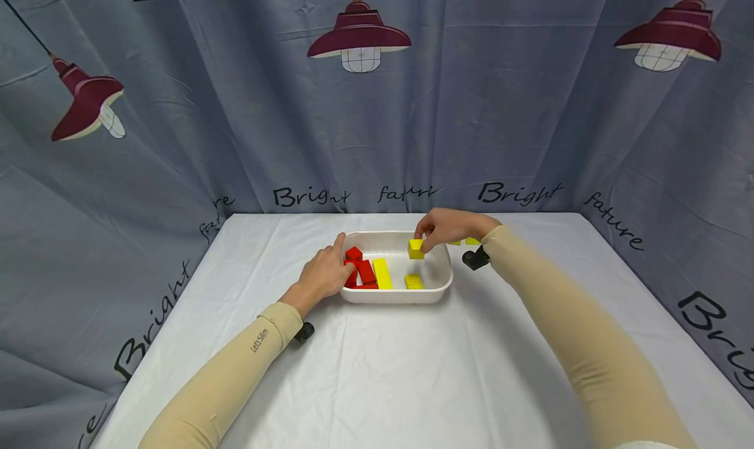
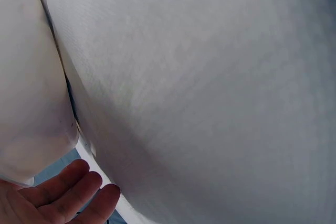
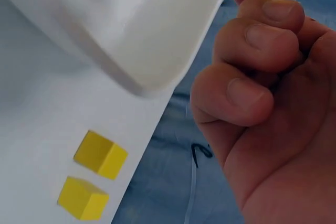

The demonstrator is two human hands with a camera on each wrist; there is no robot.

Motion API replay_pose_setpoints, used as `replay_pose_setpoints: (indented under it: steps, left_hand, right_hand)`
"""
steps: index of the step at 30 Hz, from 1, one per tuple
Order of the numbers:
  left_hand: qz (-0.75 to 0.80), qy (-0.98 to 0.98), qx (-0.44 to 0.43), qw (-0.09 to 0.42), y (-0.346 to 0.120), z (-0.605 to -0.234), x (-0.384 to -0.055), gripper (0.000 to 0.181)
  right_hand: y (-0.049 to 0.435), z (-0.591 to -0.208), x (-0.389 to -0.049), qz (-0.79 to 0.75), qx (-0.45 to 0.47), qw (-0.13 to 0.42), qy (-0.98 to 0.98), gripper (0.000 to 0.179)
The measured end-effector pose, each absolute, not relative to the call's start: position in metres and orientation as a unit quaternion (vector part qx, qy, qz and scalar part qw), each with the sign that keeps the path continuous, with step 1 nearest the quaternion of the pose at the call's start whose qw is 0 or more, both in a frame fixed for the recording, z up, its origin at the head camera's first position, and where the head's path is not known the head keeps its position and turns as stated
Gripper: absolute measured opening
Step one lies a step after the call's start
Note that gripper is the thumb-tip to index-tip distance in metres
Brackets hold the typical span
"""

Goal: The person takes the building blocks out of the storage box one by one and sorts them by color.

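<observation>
A: Head view. State the position of each hand.

B: The left hand (image 1: pixel 321 272) lies at the near-left rim of the white plastic container (image 1: pixel 393 296), index finger extended along the edge, thumb reaching over it. The right hand (image 1: pixel 450 226) pinches a small yellow cube (image 1: pixel 415 250) between thumb and fingers, within the container's outline.

A: List the contents.

B: Red blocks (image 1: pixel 366 271) sit beside the left thumb. To their right lies a long yellow block (image 1: pixel 382 273); a short yellow block (image 1: pixel 413 281) lies nearer the person than the held cube. Two loose yellow cubes (image 1: pixel 472 241) are partly hidden behind the right wrist, on the white cloth (image 1: pixel 377 370).

A: Left wrist view.

B: Three fingers show, slightly bent and relaxed, outside the container wall. The thumb is hidden.

A: Right wrist view.

B: Three fingers curl toward the palm. The held cube shows only at the top edge, against a fingertip. The loose cubes rest across from the curled fingers, outside the container, just beside each other.
</observation>
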State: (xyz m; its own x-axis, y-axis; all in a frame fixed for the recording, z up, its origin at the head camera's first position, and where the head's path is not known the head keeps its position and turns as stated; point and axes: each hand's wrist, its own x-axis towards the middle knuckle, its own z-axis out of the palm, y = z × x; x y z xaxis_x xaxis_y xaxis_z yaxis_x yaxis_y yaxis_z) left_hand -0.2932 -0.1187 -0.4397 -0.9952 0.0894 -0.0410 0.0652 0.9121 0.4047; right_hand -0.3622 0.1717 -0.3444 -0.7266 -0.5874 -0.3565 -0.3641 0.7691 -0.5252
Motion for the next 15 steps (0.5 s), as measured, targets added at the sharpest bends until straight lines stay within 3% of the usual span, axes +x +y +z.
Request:
replay_pose_setpoints:
  steps: [15]
  left_hand:
    - [0.214,0.976,0.041,0.028,-0.121,-0.440,-0.294,0.075]
  right_hand:
    - [0.211,-0.339,-0.367,-0.224,-0.226,0.198,0.927,0.035]
